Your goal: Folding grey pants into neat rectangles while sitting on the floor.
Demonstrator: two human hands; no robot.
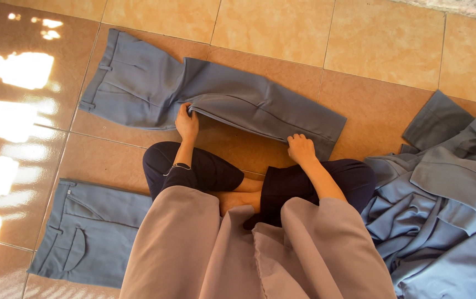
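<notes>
Glossy tan and brown floor tiles [282, 27] are stretching across the whole view, thin pale grout lines [214, 25] are running between them, and bright patches of sunlight [19, 69] are glaring off the darker tiles along the left side.

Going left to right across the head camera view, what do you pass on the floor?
Folded grey trousers → left hand → right hand → heap of grey clothes.
</notes>
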